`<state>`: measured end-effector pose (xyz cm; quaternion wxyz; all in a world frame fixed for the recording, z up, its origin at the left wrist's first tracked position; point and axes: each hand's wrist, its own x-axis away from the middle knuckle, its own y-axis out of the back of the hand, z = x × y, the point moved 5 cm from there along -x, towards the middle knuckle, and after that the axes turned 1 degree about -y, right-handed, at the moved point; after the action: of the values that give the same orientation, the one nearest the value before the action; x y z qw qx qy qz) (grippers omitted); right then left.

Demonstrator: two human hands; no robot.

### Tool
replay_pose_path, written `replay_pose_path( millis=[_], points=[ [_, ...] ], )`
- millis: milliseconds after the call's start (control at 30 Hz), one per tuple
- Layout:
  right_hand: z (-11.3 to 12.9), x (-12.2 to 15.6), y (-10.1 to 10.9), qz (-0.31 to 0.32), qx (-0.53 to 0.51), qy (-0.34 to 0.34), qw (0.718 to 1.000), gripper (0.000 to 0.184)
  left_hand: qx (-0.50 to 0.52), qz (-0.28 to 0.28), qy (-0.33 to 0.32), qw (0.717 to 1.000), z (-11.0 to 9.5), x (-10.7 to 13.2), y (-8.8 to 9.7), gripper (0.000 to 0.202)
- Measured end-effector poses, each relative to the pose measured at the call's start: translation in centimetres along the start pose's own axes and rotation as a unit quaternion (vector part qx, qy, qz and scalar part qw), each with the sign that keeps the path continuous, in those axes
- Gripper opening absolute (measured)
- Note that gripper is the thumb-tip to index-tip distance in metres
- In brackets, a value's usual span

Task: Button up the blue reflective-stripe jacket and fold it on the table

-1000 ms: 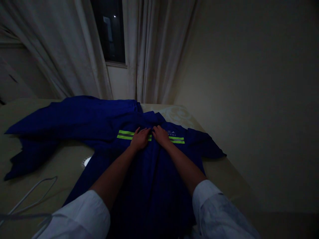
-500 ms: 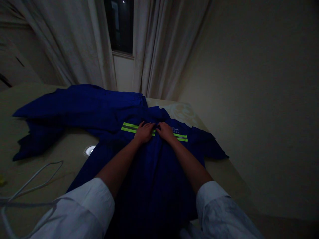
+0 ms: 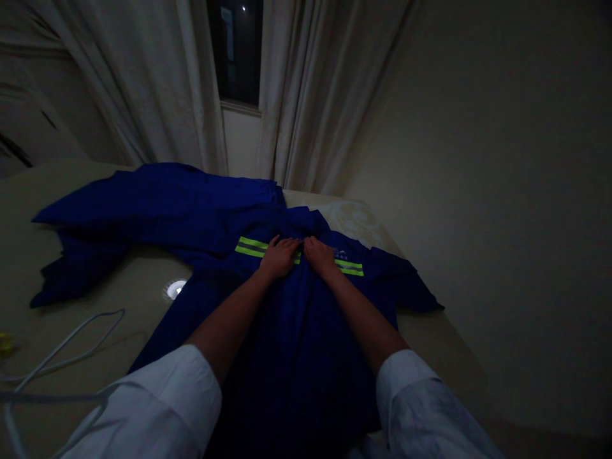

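A dark blue work jacket (image 3: 287, 331) lies spread in front of me, with yellow-green reflective strips across its chest and a small pale logo on the right side. My left hand (image 3: 279, 257) rests at the chest, its fingers bent onto the jacket's front edge and partly over the left strip. Close beside it, my right hand (image 3: 319, 256) pinches the cloth at the middle opening, fingers curled. The fingertips of both hands almost meet there. Whatever small part lies between them is hidden and dark.
More blue cloth (image 3: 157, 197) stretches to the back left on the pale bed-like surface (image 3: 143, 331). A white cable (image 3: 71, 338), a round shiny white object (image 3: 176, 289) and a small yellow thing (image 3: 6, 344) lie at left. Curtains (image 3: 157, 83) and a wall (image 3: 502, 191) stand beyond.
The view has shifted slightly, so everything sits a little further right. My right hand's fingers have drawn in more tightly at the jacket's opening; the left stays nearly in place.
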<state>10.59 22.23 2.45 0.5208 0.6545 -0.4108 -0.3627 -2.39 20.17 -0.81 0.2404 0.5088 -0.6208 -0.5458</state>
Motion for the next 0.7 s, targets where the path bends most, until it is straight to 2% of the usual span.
replay_pose_path(
  millis=[433,567,700],
  points=[
    [0.8,-0.2,-0.3,-0.046,0.059,0.042,0.996,0.029,-0.013,-0.007,0.003,1.0,-0.1,0.0,0.1,0.052],
    [0.4,-0.2,-0.7,-0.047,0.033,0.016,0.998,0.027,-0.008,-0.005,0.001,1.0,-0.3,0.1,0.3,0.055],
    [-0.3,0.2,-0.8,-0.039,-0.043,-0.023,0.998,0.026,-0.004,0.0,0.003,1.0,-0.3,0.0,0.3,0.059]
  ],
)
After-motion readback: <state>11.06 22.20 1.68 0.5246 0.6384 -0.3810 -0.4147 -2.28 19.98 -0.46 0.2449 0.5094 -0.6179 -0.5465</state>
